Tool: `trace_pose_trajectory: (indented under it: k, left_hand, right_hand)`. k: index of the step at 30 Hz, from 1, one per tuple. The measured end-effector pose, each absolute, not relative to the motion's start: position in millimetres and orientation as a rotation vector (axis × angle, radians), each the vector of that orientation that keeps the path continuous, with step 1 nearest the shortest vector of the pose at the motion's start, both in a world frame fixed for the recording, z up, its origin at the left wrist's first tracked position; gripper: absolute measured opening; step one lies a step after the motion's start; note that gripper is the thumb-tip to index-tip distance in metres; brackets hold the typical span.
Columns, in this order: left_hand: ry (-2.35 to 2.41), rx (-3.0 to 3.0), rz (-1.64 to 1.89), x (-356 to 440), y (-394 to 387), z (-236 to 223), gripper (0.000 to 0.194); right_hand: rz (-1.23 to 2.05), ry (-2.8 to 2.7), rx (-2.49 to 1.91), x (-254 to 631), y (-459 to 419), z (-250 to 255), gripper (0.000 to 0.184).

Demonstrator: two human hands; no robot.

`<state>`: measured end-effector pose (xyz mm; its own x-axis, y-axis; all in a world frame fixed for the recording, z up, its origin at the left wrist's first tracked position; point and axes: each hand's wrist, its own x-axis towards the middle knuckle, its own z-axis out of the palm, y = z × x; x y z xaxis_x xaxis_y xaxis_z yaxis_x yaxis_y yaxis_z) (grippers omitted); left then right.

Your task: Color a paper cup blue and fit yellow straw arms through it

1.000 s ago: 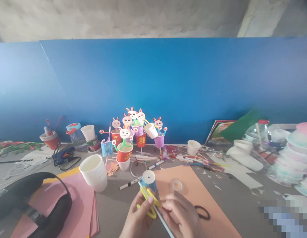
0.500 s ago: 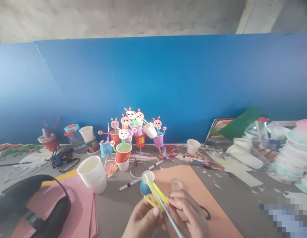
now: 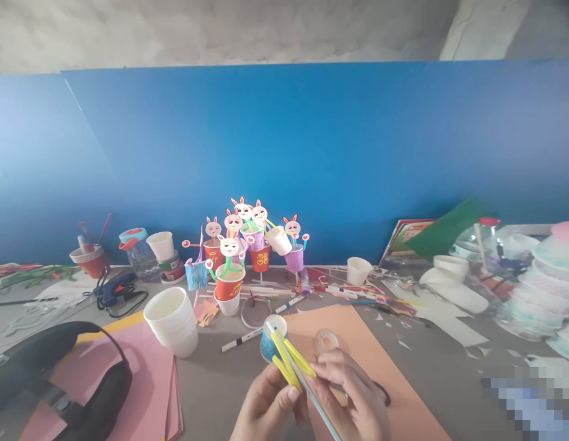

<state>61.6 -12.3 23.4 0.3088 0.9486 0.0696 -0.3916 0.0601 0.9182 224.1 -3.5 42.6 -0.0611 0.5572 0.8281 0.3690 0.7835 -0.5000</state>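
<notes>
My left hand pinches bent yellow strips between thumb and fingers, where they meet a long pale blue, straw-like stick. On the other side, my right hand has its fingers closed at the end of one yellow strip, with the stick running down beside them. The stick's upper end points at a blue-coloured paper cup just beyond; whether they touch, I cannot tell. A black loop shows partly from behind my right hand. Under both hands lies an orange paper sheet, with a tape roll on it.
Paper-cup rabbit figures stand at the centre back. A stack of white cups, pink paper and black headphones lie left. A marker rests near the blue cup. Paper scraps and stacked bowls occupy the right.
Both hands have shifted slightly right. The lower yellow strip on the left has turned more upright, closer to the stick.
</notes>
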Motion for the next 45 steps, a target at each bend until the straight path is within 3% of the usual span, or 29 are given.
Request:
trace_pose_trajectory:
  k: [8, 25, 45]
  left_hand:
    - [0.877, 1.299, 1.246, 58, -16, 30, 0.046]
    - [0.990, 1.439, 1.320, 56, -20, 29, 0.052]
    - [1.003, 1.376, 1.327, 58, -23, 30, 0.043]
  right_hand:
    - [0.526, -1.653, -0.811, 221, -2, 33, 0.006]
    - [1.021, -1.819, -0.981, 220, -9, 45, 0.033]
    - [0.803, -1.785, -1.013, 216, -15, 43, 0.025]
